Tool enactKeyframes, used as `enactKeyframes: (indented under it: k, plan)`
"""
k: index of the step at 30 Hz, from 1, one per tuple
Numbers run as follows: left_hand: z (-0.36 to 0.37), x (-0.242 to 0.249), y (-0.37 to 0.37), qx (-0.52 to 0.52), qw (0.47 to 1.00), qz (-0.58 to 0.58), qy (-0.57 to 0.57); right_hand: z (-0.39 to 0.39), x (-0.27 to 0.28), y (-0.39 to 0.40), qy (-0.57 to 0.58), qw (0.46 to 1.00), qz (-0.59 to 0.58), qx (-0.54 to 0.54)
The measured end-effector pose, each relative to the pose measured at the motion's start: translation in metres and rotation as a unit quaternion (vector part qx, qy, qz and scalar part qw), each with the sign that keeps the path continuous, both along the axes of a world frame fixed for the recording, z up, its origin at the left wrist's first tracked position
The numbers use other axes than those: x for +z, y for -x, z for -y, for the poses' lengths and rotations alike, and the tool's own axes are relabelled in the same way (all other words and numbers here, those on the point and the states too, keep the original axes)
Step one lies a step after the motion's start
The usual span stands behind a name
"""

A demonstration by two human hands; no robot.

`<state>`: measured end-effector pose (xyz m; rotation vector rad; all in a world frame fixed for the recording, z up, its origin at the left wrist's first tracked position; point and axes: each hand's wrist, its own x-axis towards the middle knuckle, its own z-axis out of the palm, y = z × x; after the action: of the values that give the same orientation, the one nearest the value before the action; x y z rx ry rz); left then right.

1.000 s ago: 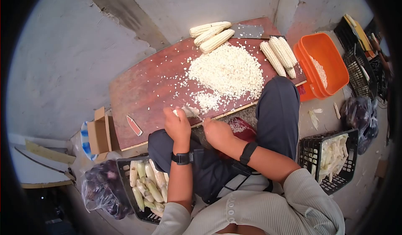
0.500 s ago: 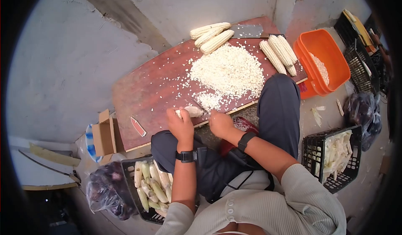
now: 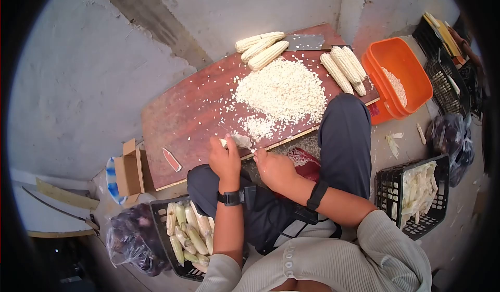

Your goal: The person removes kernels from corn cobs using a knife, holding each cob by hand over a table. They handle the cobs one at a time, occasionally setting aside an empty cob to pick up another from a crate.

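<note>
Head view. A person sits at the near edge of a reddish wooden tabletop (image 3: 187,109), knees drawn up against it. The left hand (image 3: 224,159) grips a pale corn cob (image 3: 238,140) at the tabletop's near edge, fingers closed around the cob's near end; the cob lies roughly level, its free end pointing toward the right hand. The right hand (image 3: 273,168) sits just beside the cob's free end, fingers curled inward; whether it grips a blade or anything else cannot be told. Both wrists carry dark bands.

A large heap of loose white kernels (image 3: 284,91) occupies the middle of the tabletop, with a smaller mound just beyond the cob and scattered kernels toward the left. Three whole cobs (image 3: 260,46) lie side by side at the far edge, next to a flat cleaver blade (image 3: 306,42). Three more cobs (image 3: 345,68) lie together at the far right corner. A small red-handled knife (image 3: 170,159) rests near the left near corner, well apart from both hands.

Off the tabletop's right edge stands an orange tub (image 3: 411,68) holding some kernels. A black crate of unshucked-looking cobs (image 3: 185,229) stands on the floor by the person's left knee, beside a dark plastic bag (image 3: 133,237). A second black crate with pale husks and stripped cobs (image 3: 416,190) stands at the person's right. A small cardboard box (image 3: 127,169) sits past the tabletop's left edge.
</note>
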<state>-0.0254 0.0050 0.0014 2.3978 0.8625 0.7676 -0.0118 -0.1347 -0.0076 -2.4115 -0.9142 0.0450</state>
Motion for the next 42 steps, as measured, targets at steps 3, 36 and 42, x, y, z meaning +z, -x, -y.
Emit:
enactKeyframes:
  k: [3,36,42]
  plan:
    - [-0.006,-0.009,0.000,-0.022,1.000,0.006,-0.001,-0.005,-0.013,0.000,0.012,1.000,-0.021,0.014]
    - [-0.001,-0.009,-0.003,-0.004,0.999,0.034,-0.001,0.003,-0.015,-0.008,0.007,0.999,-0.031,0.010]
    - [-0.016,-0.011,-0.007,-0.025,0.999,0.022,-0.008,-0.011,-0.037,-0.016,0.045,0.998,-0.050,0.021]
